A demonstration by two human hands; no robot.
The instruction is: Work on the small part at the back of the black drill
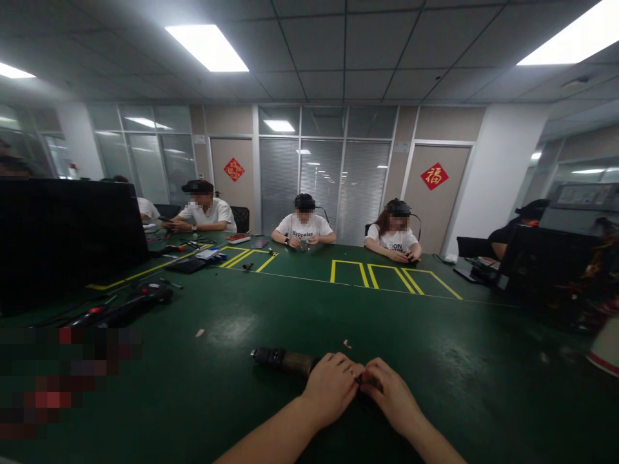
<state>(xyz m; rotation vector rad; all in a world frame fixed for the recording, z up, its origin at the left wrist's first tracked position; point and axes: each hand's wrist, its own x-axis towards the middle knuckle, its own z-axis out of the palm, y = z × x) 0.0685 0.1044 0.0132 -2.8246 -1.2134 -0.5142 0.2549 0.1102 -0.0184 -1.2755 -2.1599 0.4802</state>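
Observation:
A long cylindrical tool [285, 361] lies on the green table in front of me, with a black front part, a brownish body and a small metal tip pointing left. My left hand [334, 381] is closed over its right end, covering that part; a ring shows on one finger. Just beside it, my right hand [384, 390] has thumb and fingers pinched together at the tool's rear end. Whatever small piece sits between those fingertips is too hidden to make out. The two hands touch or nearly touch.
A small pale scrap [347, 344] lies beyond my hands, another scrap [200, 333] to the left. Dark tools [145, 296] and cables lie at left near a black monitor [72, 232]. Yellow tape [348, 261] marks the far side, where several people sit. Another monitor [536, 264] stands right.

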